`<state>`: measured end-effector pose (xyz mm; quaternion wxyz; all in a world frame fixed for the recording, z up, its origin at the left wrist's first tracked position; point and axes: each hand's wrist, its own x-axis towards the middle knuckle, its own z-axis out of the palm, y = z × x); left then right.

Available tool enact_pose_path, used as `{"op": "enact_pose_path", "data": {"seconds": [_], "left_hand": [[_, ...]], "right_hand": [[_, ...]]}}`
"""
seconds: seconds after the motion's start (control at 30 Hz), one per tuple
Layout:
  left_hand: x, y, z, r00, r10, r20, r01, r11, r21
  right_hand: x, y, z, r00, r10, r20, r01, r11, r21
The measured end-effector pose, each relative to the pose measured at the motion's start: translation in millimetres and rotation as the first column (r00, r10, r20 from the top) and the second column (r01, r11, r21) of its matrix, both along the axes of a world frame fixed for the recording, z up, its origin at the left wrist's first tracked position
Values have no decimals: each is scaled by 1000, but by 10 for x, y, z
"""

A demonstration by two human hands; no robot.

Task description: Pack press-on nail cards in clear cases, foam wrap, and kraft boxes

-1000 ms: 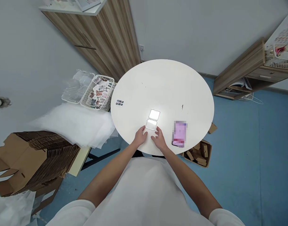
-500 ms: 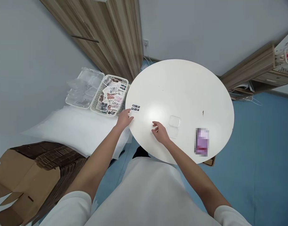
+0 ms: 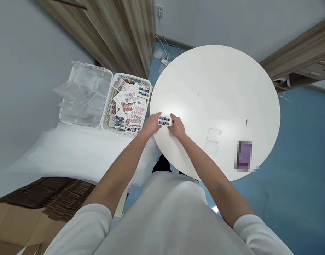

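Note:
A small white card of press-on nails (image 3: pixel 164 120), dark and pinkish in two rows, is at the left side of the round white table (image 3: pixel 215 81). My left hand (image 3: pixel 152 124) grips its left edge. On the card's right edge, my right hand (image 3: pixel 177 126) closes with thumb and fingers. Farther right on the table lies an open clear plastic case (image 3: pixel 213 135), its two halves side by side. Left of the table, a white basket (image 3: pixel 106 118) holds many similar nail cards (image 3: pixel 130 96) in several colours.
Beside that basket, another white basket (image 3: pixel 63 118) is heaped with clear plastic packaging (image 3: pixel 85 92). A blurred purple object (image 3: pixel 244 156) lies near the table's right front edge. Flattened cardboard boxes (image 3: pixel 21 219) are stacked at lower left, below white sheeting (image 3: pixel 80 148). Cables (image 3: pixel 166 49) run behind the table.
My right hand has moved left to the nail card, and both hands now hold its ends. The view has shifted, so the table and baskets appear nearer.

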<state>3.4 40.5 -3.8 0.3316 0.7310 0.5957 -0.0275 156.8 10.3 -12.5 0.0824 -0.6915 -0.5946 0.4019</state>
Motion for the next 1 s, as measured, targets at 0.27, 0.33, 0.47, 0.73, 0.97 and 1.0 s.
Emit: {"op": "enact_pose_path", "data": {"seconds": [0.27, 0.33, 0.47, 0.73, 0.97, 1.0], "left_hand": [[4, -113, -26, 989, 69, 128, -79, 994, 73], [-3, -164, -50, 984, 80, 160, -100, 988, 120], [-2, -271, -83, 980, 64, 187, -99, 978, 182], [157, -532, 125, 946, -37, 321, -31, 978, 206], [761, -1074, 328, 916, -168, 364, 97, 974, 204], [879, -1161, 326, 910, -182, 372, 117, 975, 190]], "right_hand": [[-15, -18, -14, 999, -18, 28, 16, 998, 53], [-13, -62, -39, 1000, -23, -8, 24, 995, 97], [15, -180, -103, 993, -5, -120, 27, 984, 177], [358, -492, 129, 976, 79, -201, -18, 959, 284], [1087, -1138, 387, 978, 69, -196, -11, 959, 282], [1209, -1249, 393, 979, 53, -195, 1, 965, 263]]}}
